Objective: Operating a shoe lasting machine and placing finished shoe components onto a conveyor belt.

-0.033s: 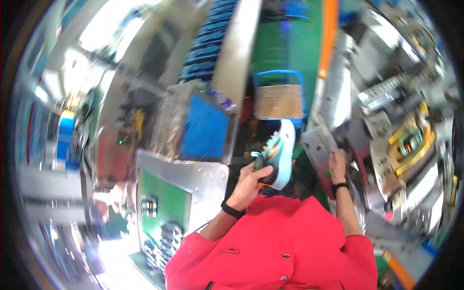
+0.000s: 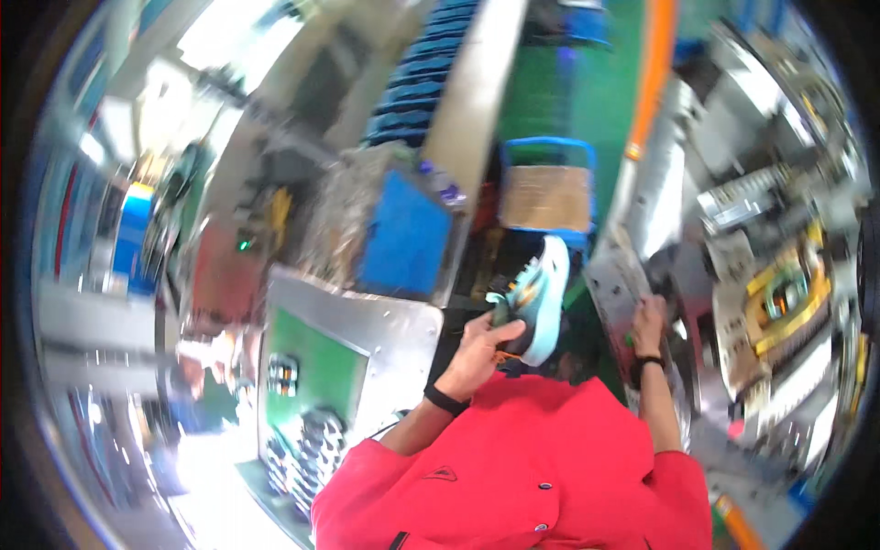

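My left hand (image 2: 478,353) is closed round the heel end of a sports shoe (image 2: 543,307). The shoe has a pale aqua sole, a dark upper and orange and light blue details. It is held tilted, toe away from me and sole facing right. My right hand (image 2: 648,321) is curled at the edge of a grey metal machine panel (image 2: 616,280) on the right. A small green spot (image 2: 630,339), perhaps a button or light, shows beside its thumb. Whatever those fingers hold, if anything, is hidden and blurred.
A steel-edged table (image 2: 403,335) with a green surface holds several shoes (image 2: 316,449) at left. Behind it stands a blue-sided box (image 2: 403,238). Ahead are a blue-framed cart (image 2: 547,197) and a conveyor (image 2: 426,73). Machinery with a yellow frame (image 2: 797,312) fills the right.
The surroundings have shifted slightly to the right in the picture. The shoe and both hands sit a little lower and farther right; the left hand's hold is unchanged.
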